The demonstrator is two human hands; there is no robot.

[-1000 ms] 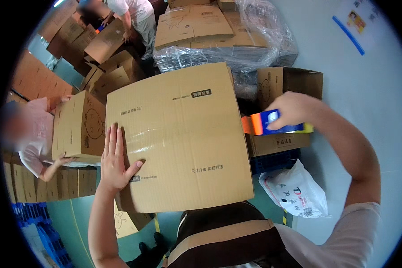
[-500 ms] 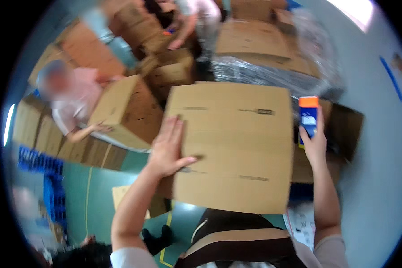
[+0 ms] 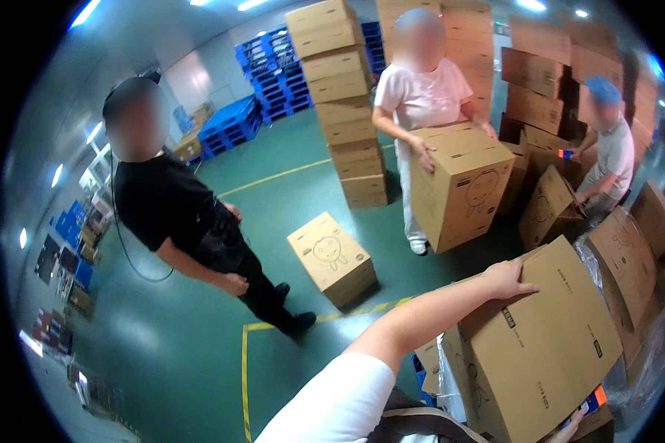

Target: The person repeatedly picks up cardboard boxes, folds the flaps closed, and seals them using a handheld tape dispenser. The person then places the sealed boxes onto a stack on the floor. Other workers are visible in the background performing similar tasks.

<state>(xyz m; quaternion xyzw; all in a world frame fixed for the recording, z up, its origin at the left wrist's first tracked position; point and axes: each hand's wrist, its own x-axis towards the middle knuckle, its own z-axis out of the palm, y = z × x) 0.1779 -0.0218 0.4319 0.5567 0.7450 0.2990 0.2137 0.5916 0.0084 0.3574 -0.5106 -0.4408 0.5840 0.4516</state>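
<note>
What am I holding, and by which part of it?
Your right hand holds a blue-and-orange object, apparently by its blue part, the grip partly hidden. Your left hand lies on the carton near its edge.

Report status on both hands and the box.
Left hand on box. Right hand holds orange-blue item by box's lower right edge. Plastic wrap nearby, box's right.

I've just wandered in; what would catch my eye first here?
The big cardboard box at lower right, under the wearer's left grip, with a blue-and-orange object beside it. Beyond it, upper centre, a person in white holds another carton; at left, a person in black stands on the green floor.
</note>
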